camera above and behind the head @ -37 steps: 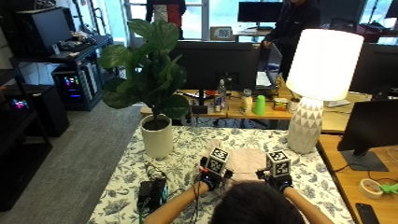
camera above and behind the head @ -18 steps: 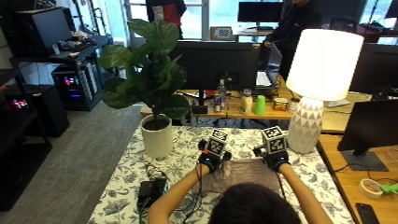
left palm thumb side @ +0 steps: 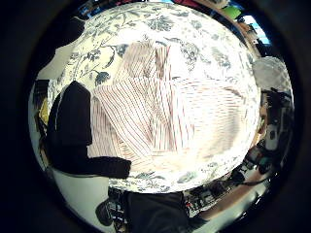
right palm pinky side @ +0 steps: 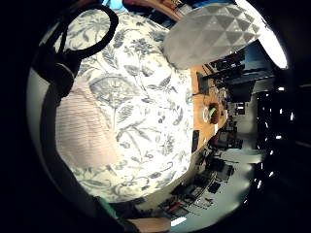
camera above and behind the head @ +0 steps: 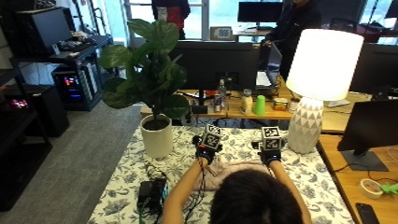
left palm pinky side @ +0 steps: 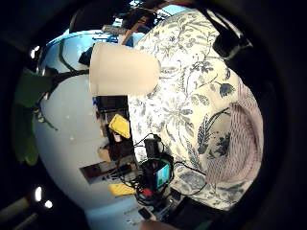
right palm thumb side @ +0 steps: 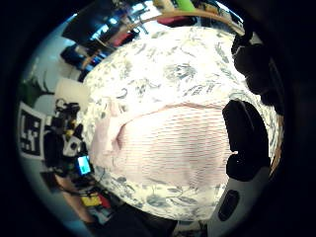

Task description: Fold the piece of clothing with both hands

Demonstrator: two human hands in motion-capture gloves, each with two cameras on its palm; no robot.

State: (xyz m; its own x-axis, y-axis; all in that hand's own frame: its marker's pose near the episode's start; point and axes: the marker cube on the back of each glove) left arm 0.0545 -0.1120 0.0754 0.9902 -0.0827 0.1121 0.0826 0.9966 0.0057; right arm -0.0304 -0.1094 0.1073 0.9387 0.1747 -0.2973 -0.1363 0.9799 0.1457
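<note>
1. The garment (camera above and behind the head: 231, 171), a pale pink shirt with fine stripes, lies partly folded on the floral tablecloth (camera above and behind the head: 127, 186), directly in front of the person and between the potted plant (camera above and behind the head: 155, 140) and the white lamp (camera above and behind the head: 306, 130). In the outside view the person's head hides most of it.
2. The left hand (camera above and behind the head: 205, 153) and the right hand (camera above and behind the head: 272, 156) are both raised over the far edge of the shirt, near each other. The outside view shows only their backs.
3. The left thumb-side palm view shows a gloved finger (left palm thumb side: 73, 119) curving down beside the cloth, and the right thumb-side view shows fingers (right palm thumb side: 244, 140) at the cloth's edge. Whether either hand pinches fabric cannot be told.
4. The step in hand appears to be taking the far edge for the next fold. It would go best with both hands gripping at matching points, so the edge travels level.
5. In the left thumb-side view the panels overlap unevenly and a bunched fold (right palm thumb side: 109, 132) sits at one side. Smoothing these flat first should keep wrinkles from being trapped.
6. The cable and small device (camera above and behind the head: 152, 190) lying near the left forearm should be kept clear of the cloth.
</note>
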